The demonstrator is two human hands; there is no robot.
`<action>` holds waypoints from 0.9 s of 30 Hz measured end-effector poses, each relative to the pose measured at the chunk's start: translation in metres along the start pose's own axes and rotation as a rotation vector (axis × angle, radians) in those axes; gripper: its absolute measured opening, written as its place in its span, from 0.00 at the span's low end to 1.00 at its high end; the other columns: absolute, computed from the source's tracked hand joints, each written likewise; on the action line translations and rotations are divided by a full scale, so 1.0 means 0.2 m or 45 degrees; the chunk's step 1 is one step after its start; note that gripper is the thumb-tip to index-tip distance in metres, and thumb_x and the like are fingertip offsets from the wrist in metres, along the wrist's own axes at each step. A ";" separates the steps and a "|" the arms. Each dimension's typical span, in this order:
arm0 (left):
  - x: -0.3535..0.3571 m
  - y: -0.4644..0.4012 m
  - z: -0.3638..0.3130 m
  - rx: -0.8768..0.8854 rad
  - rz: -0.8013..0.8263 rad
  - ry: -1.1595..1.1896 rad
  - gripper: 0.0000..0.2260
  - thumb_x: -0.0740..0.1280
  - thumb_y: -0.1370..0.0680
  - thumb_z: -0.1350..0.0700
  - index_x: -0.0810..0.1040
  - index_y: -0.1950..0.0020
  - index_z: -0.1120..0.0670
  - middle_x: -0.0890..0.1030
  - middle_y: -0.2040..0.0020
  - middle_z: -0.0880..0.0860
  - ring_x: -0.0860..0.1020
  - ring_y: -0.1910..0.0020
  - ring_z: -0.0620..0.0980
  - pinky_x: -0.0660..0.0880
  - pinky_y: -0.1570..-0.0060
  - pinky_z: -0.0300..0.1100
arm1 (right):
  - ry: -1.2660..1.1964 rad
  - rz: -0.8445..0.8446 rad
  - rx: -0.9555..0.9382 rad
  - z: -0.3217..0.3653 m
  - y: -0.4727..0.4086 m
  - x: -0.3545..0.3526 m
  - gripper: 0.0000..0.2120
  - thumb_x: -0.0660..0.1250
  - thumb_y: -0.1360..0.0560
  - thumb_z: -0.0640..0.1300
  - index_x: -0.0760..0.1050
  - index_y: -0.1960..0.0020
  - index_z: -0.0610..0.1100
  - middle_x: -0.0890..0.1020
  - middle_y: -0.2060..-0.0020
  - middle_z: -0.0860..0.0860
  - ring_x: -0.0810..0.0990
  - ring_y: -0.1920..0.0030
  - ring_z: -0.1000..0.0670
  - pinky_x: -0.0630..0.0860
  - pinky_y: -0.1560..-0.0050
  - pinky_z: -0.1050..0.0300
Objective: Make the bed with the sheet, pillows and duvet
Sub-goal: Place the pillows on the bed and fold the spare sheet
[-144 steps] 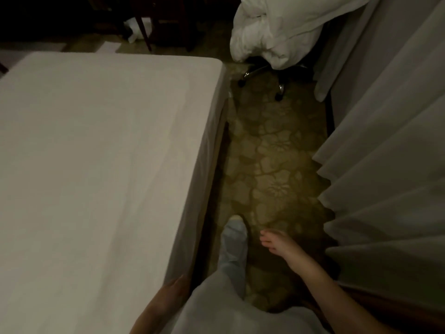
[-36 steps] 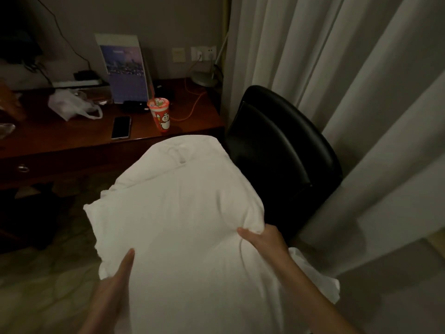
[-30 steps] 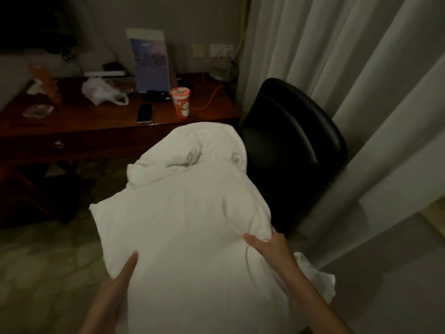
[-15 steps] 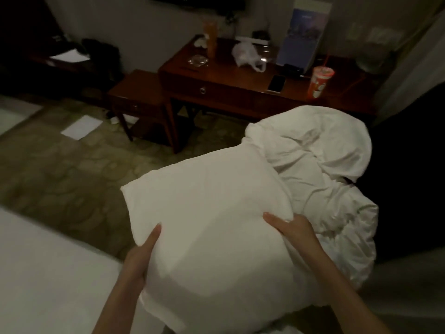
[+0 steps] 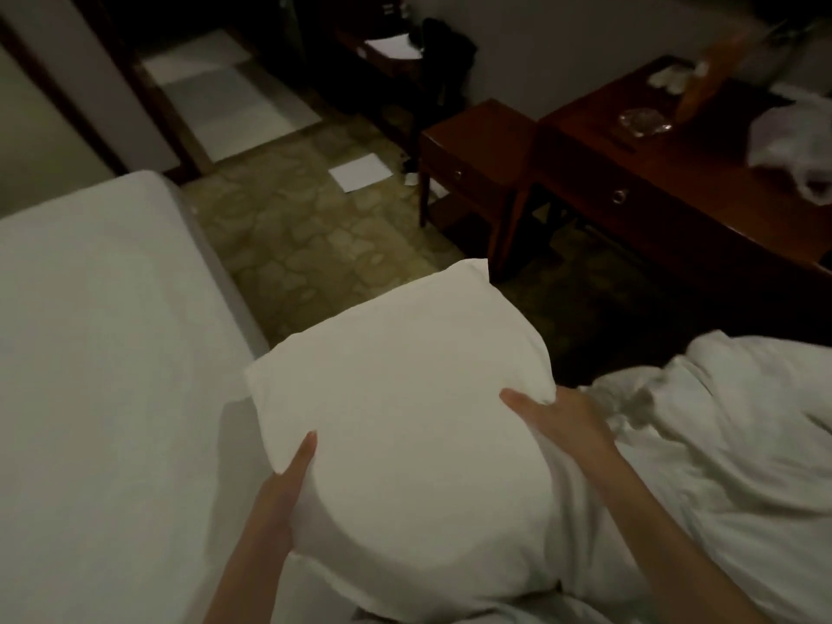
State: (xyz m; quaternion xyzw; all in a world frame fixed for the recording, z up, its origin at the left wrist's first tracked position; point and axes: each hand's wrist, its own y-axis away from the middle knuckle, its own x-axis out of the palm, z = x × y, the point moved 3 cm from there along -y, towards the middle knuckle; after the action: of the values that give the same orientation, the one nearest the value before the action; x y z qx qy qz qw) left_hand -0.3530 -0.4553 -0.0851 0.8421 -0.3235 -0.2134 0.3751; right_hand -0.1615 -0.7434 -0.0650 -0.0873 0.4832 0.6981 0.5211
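Both hands' grip on pillow [image 5: 405, 425]; bed [image 5: 99, 353] left, duvet [image 5: 729, 443] right, desk [image 5: 675, 173] beyond.

Dim warm rm light, dark corners, motion blur top right, wide-angle bend at edges

A plump white rectangular fabric pillow [image 5: 405, 434] is sitting in the centre and lower centre of the frame, lifted clear of the floor, its broad face turned up toward the camera and one corner pointing to the upper middle. Its near left edge is overlapping the bed's corner. A smooth white fitted sheet [image 5: 99, 353] is covering the mattress and filling the left of the frame, lying flat with only faint creases, its far corner rounding off at upper left. A crumpled white duvet [image 5: 720, 443] is lying bunched in folds at the lower right, just beside the pillow and partly behind it.
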 end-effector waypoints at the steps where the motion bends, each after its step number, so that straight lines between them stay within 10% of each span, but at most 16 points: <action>1: 0.05 -0.03 -0.02 -0.014 -0.022 0.032 0.38 0.72 0.41 0.36 0.78 0.38 0.58 0.82 0.45 0.57 0.79 0.45 0.57 0.72 0.39 0.52 | 0.048 0.033 -0.008 0.05 -0.11 -0.01 0.44 0.63 0.34 0.74 0.66 0.30 0.43 0.73 0.34 0.45 0.72 0.35 0.41 0.68 0.35 0.45; 8: 0.50 -0.22 -0.31 -0.139 -0.188 0.087 0.28 0.70 0.28 0.41 0.74 0.37 0.60 0.76 0.47 0.56 0.73 0.49 0.56 0.69 0.44 0.49 | 0.085 0.176 0.027 0.23 -0.66 -0.29 0.36 0.65 0.33 0.71 0.72 0.39 0.44 0.77 0.48 0.47 0.77 0.46 0.43 0.75 0.43 0.48; 27: 1.07 -0.67 -1.01 -0.219 -0.162 -0.164 0.33 0.71 0.33 0.35 0.76 0.39 0.58 0.79 0.45 0.56 0.78 0.50 0.57 0.73 0.42 0.53 | -0.117 0.191 0.134 0.57 -1.33 -0.59 0.36 0.69 0.33 0.67 0.74 0.36 0.42 0.79 0.41 0.44 0.77 0.42 0.40 0.74 0.39 0.46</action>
State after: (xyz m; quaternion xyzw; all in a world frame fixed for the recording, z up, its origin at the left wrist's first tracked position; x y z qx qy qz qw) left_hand -0.0310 -0.4376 -0.0876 0.8102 -0.2733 -0.3175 0.4099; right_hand 0.1492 -0.7341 -0.0873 0.0087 0.4999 0.7122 0.4928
